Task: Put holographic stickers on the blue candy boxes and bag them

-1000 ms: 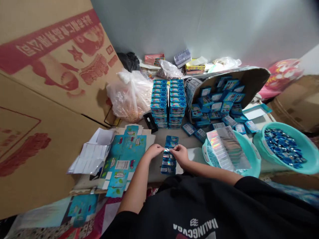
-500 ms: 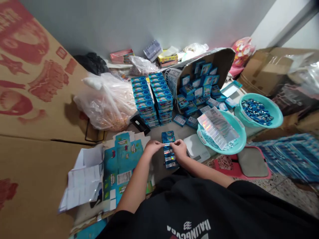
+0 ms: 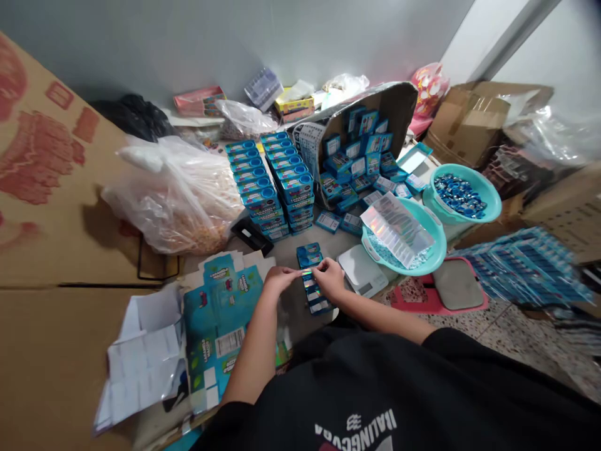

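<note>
- Both our left hand and our right hand have thumb and fingertips pinched together, a small shiny strip held between them.
- We see that strip just above a row of blue boxes, which lies on the table and runs toward our body.
- Right of our right hand we have a white scale, then a turquoise basin of pale blue pieces with a label sheet across its top.
- Beside our left forearm lies a flattened blue carton.
- Beyond our hands stand two stacks of boxes, side by side.
</note>
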{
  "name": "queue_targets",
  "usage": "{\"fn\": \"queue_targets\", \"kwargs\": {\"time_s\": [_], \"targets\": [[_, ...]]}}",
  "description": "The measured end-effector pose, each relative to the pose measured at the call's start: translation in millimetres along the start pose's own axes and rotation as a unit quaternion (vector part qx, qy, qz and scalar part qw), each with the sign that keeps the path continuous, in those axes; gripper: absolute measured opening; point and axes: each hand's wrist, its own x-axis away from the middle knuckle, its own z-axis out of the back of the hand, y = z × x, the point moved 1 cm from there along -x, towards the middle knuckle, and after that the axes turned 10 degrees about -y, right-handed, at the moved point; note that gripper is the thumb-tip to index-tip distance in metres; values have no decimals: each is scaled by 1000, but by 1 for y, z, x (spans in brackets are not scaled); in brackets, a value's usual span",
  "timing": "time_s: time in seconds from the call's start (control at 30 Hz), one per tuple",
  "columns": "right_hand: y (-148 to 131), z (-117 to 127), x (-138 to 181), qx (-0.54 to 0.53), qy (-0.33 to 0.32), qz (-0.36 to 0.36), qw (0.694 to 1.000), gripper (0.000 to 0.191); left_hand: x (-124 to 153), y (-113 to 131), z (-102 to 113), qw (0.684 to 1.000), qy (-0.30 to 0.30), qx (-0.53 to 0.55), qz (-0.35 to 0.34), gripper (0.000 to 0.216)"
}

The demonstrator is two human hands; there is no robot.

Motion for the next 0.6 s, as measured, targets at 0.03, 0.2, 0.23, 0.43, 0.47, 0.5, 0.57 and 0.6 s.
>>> {"fn": "queue_targets", "kwargs": {"time_s": [0.03,0.2,0.23,0.43,0.47,0.5,0.57,0.6], "targets": [[0,0,0,3,-1,-6,1000,14,0,0,-1,1000,0,3,3,36],[-2,-1,-6,13,-15,-26,999,8,-1,2,0,1000,-5,3,11,36],[-2,0,-7,15,-20,-27,999,8,-1,2,1,1000,-7,-1,12,36],[15,10,-20,23,-68,-24,997,23,-6,-9,0,999,-11,-40,10,46],[18,11,-22,22,-80,-19,996,24,-6,-11,-2,999,-5,-42,3,47],[20,11,-24,23,-90,-13,996,24,-6,-13,-5,999,4,-39,-8,47],[22,12,-28,30,-106,0,994,18,-3,-15,-11,999,27,-17,-35,41],[21,13,-28,36,-114,8,993,15,-1,-16,-14,998,39,0,-48,39]]}}
